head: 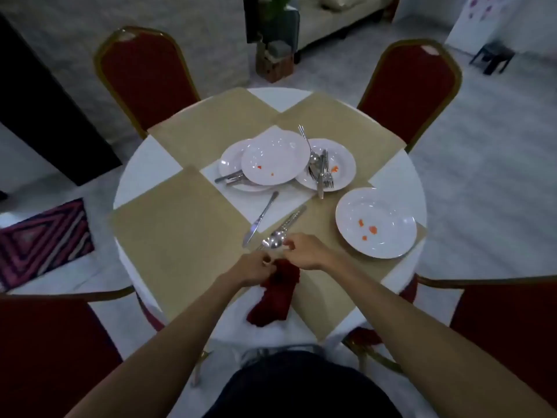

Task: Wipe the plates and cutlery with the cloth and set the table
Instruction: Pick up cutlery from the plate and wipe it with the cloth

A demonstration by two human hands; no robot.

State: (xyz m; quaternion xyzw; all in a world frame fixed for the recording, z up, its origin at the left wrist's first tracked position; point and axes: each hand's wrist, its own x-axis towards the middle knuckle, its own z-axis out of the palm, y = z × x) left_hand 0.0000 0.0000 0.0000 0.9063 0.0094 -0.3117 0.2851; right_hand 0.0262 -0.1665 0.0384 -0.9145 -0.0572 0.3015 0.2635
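My left hand point(256, 268) grips the top of a dark red cloth point(275, 297) that trails toward the table's near edge. My right hand point(304, 250) pinches the bowl end of a spoon point(275, 239) lying beside a fork on the beige mat. A knife point(260, 218) lies just left of them. A white plate point(376, 223) with orange crumbs sits at the right. Three more plates overlap at the centre: the top one point(274, 158), one under it point(230, 164) with cutlery, and one point(340, 167) holding several pieces of cutlery point(321, 170).
The round white table point(141, 164) carries beige placemats point(180, 224). Red chairs stand at the far left point(141, 79), far right point(413, 86), near left point(45, 342) and near right point(506, 312). A patterned rug point(42, 236) lies on the floor at the left.
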